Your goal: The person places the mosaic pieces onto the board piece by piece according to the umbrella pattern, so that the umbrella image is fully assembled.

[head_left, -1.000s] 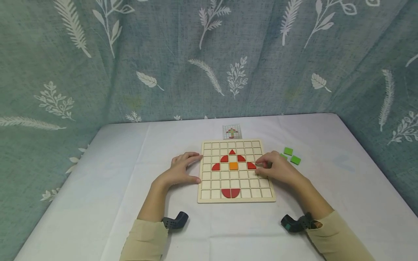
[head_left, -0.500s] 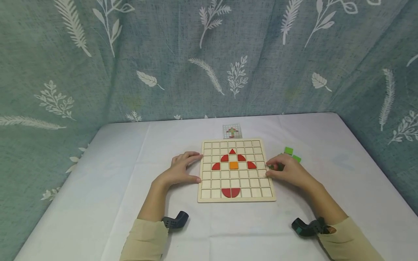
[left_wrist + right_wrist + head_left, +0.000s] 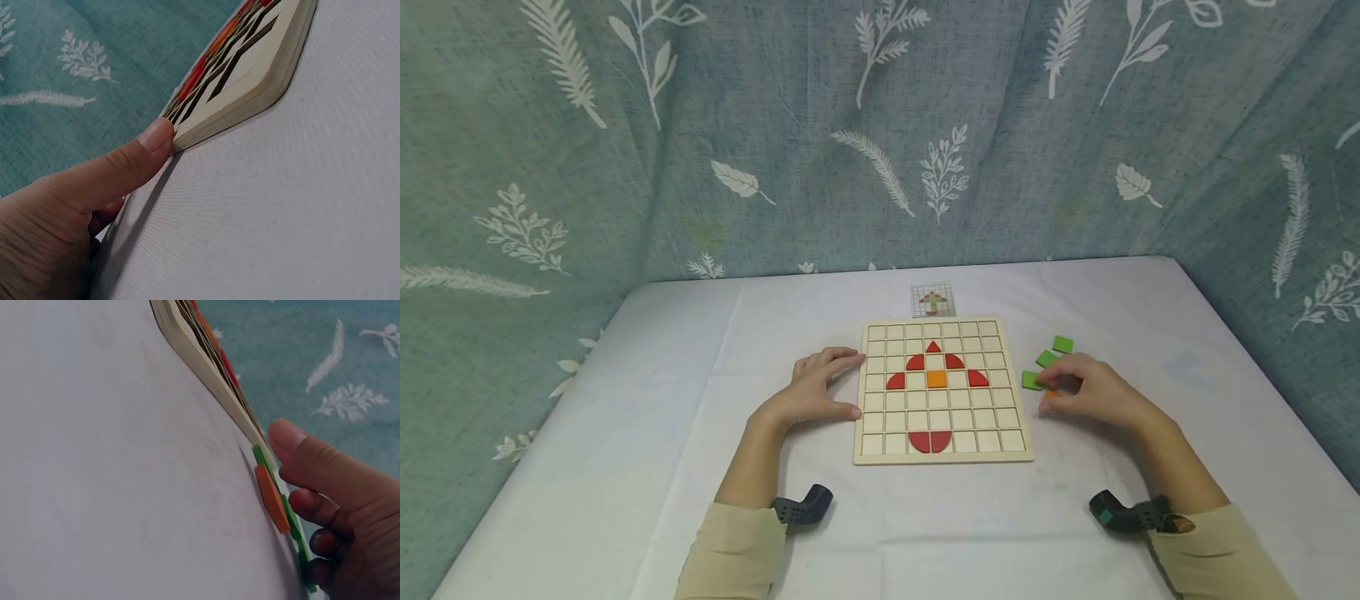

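My left hand rests at the left edge of the wooden grid board, its thumb touching the rim in the left wrist view. Off the board's right side, my right hand hovers over loose square tiles, thumb and forefinger apart. Between those fingers, an orange tile lies on the cloth. A green tile is just left of the fingertips, with another green tile behind it. On the board are red quarter-round pieces, a red triangle and an orange square.
A small pattern card lies behind the board. One more green tile sits at the back of the loose group. White cloth covers the table, and a patterned curtain hangs behind it.
My right hand has moved right, from beside the rightmost red piece to the loose tiles. The orange tile and nearest green tile have come into view. My left hand stays at the board.
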`<state>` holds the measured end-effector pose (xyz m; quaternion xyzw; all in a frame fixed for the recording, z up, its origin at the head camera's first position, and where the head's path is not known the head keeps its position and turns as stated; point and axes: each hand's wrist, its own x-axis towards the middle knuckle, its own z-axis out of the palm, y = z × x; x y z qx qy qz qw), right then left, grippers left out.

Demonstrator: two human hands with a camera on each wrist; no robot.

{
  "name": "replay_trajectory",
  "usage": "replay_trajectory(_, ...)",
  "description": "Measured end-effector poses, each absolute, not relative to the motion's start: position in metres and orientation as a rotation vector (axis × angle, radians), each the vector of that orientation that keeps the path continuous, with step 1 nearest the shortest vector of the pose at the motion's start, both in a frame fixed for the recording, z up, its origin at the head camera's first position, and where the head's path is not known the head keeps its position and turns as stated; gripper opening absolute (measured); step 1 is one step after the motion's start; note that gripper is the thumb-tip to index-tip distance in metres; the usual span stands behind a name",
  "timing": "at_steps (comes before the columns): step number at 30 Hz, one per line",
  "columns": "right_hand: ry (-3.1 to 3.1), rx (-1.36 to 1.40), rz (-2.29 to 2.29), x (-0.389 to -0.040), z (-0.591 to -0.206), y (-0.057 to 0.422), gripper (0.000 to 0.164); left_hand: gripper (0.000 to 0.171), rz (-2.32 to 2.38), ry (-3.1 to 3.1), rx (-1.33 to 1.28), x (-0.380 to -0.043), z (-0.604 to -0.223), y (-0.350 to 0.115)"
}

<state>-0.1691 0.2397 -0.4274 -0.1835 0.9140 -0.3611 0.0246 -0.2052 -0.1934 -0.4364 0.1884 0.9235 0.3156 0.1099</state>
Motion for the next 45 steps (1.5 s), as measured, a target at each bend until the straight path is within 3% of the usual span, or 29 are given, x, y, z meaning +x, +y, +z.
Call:
replay_trajectory(6, 2.823, -0.509, -1.065, -0.165, -0.425, 0.250, 0.044, 0.088, 0.907, 2.719, 0.557, -0.205, -0.436, -0.193)
replay_trajectory(16, 2.781, -0.475, -0.988, -0.164, -0.419, 0.248, 0.036, 0.089, 0.900, 2.712, 0.545, -0.205, -0.435, -0.193)
replay_trajectory(25, 2.791, -0.524, -0.974, -0.162, -0.417, 0.243, 0.025, 0.090, 0.907, 2.708, 0.542, -0.205, -0.436, -0.195)
replay_trajectory(45, 2.768, -0.658, -1.055, -0.166, -0.409, 0.224, 0.026, 0.090, 0.910, 2.709, 0.538, -0.205, -0.435, -0.193)
